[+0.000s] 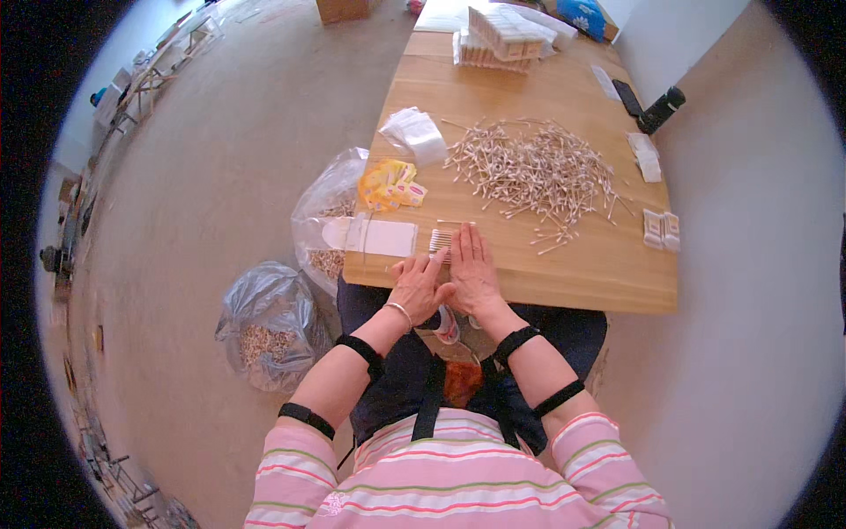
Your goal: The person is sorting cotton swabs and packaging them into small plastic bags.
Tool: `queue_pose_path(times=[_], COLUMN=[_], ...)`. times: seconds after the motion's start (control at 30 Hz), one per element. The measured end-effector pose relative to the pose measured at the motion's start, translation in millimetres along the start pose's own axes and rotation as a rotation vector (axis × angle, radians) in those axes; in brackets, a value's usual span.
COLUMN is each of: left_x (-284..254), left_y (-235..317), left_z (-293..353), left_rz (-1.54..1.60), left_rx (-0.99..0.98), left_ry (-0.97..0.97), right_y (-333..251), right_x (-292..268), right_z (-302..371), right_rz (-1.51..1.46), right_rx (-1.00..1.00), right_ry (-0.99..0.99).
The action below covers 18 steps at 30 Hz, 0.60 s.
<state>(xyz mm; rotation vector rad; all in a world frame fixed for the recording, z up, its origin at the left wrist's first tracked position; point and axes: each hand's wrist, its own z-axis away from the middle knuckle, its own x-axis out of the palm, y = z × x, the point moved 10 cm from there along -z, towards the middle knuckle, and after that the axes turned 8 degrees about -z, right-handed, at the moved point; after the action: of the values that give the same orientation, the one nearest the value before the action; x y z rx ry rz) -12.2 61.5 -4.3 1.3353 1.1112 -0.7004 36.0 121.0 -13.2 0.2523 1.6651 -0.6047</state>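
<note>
Near the table's front edge a short row of cotton swabs [441, 240] lies side by side. My right hand [474, 275] rests flat along the right side of this row, its fingers stretched out and covering part of it. My left hand [420, 287] is at the near end of the row, one finger reaching to the swabs and the others spread and slightly bent. Left of the row lies a white card [388, 238], with clear plastic at its left end. A large loose heap of cotton swabs [542, 167] is spread beyond my hands.
Yellow printed slips [388, 185] and clear plastic bags [414, 134] lie on the table's left side. Stacked swab packs [498, 44] stand at the far end. A black bottle [661, 110] and two small packs [661, 230] line the right edge. Swab-filled bags [273, 326] sit left.
</note>
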Motion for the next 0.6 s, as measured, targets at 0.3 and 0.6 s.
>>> queue_pose_path(times=[0.3, 0.6], left_x=[2.1, -1.6], left_y=[-4.1, -5.7], left_z=[-4.8, -11.3], left_rz=[-0.038, 0.012], left_rx=[-0.061, -0.102], left_ry=[-0.066, -0.028], right_y=[-1.4, -0.4], right_x=[3.3, 4.4], right_z=[-0.9, -0.6], right_rz=[0.033, -0.025], right_rx=[0.024, 0.025], right_ry=[-0.050, -0.056])
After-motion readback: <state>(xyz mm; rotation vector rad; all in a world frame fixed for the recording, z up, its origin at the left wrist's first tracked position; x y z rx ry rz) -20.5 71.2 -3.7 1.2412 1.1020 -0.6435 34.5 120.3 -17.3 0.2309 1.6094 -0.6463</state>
